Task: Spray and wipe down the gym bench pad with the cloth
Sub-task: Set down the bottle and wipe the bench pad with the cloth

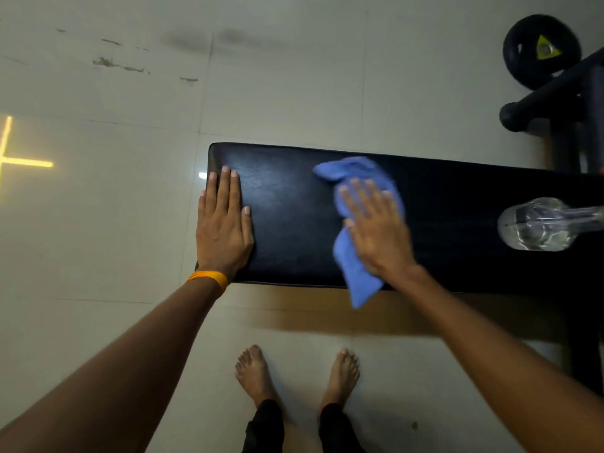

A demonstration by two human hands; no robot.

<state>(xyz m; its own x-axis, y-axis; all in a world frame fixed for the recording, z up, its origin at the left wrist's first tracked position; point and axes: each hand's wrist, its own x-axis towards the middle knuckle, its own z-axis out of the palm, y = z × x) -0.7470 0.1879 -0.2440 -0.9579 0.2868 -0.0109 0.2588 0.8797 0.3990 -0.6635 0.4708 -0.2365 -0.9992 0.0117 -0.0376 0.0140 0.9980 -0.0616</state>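
Note:
The black bench pad [294, 223] runs from the middle of the view to the right edge. My left hand [224, 223] lies flat and open on the pad's left end, an orange band on its wrist. My right hand [376, 230] presses flat on a blue cloth [356, 273] in the pad's middle, fingers spread. The cloth is crumpled and hangs over the near edge of the pad. It looks blurred with motion. A clear spray bottle [539, 223] lies on its side on the pad at the right.
Pale floor tiles [130, 207] surround the bench. A black weight plate [539, 53] and black frame bars [562, 99] stand at the top right. My bare feet [294, 374] stand on the floor just in front of the pad.

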